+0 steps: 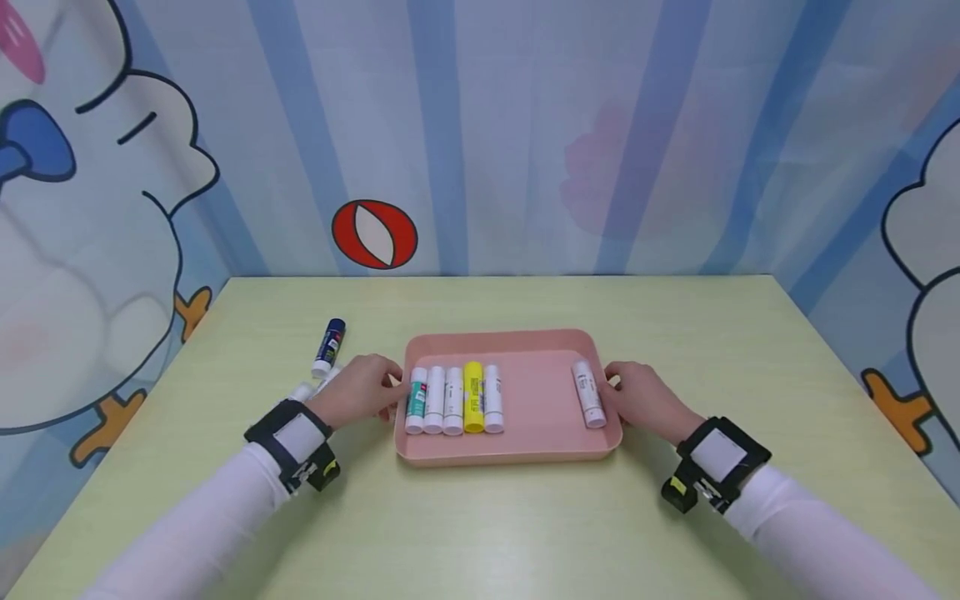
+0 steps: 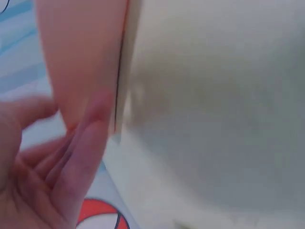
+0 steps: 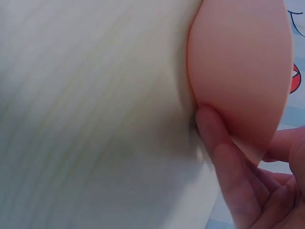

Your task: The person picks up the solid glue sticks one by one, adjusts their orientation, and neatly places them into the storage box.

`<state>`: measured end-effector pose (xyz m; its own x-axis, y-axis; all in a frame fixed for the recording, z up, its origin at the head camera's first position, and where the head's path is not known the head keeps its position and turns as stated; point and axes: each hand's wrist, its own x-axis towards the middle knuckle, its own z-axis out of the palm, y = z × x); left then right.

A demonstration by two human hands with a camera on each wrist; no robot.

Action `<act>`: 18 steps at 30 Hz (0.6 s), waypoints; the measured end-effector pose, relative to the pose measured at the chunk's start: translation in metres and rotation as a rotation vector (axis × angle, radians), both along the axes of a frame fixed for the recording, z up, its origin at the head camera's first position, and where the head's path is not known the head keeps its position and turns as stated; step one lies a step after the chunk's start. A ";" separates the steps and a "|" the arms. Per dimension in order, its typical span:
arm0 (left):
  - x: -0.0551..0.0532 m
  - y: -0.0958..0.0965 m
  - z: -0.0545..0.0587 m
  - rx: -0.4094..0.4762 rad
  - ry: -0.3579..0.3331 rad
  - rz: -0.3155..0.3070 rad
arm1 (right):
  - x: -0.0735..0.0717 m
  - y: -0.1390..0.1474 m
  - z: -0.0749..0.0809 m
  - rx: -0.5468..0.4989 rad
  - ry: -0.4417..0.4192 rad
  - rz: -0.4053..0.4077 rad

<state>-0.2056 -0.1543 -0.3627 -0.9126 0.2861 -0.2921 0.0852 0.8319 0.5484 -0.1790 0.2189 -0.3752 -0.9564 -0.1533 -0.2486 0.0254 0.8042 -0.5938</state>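
Two-handed, holds the pink tray by its short ends on the pale table, with the left hand at nine o'clock and the right hand at three. Seems busy with steadying or squaring up the tray rather than with handling any stick, to judge by the grasp at both ends. Probably calls next for matched effort from both sides, level enough to stop the lone white stick, toward three o'clock inside, from rolling into the row of five sticks toward nine, with its yellow stick fourth along. On the left, appears to pinch the end wall, with thumb up by the rim and a finger low along the outside; cannot tell how firmly, given the blur in the left wrist view. On the right, pinches more plainly, with thumb at the rim and forefinger tucked against the lower edge by the table. Reaches in with forearms from about eight and four o'clock, spread wide, with fingers turned inward to face each other across the tray. Leaves a dark blue stick outside at ten o'clock, with white sticks partly hidden by the left hand.
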 end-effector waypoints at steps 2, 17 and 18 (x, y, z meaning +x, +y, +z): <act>-0.003 -0.006 0.003 -0.024 -0.007 -0.058 | -0.001 0.000 -0.001 -0.014 0.000 0.007; -0.042 -0.065 0.028 -0.074 0.146 0.041 | -0.002 0.001 -0.007 0.009 0.040 0.021; -0.046 -0.068 0.026 -0.082 0.161 0.050 | -0.002 0.001 -0.007 0.011 0.044 0.018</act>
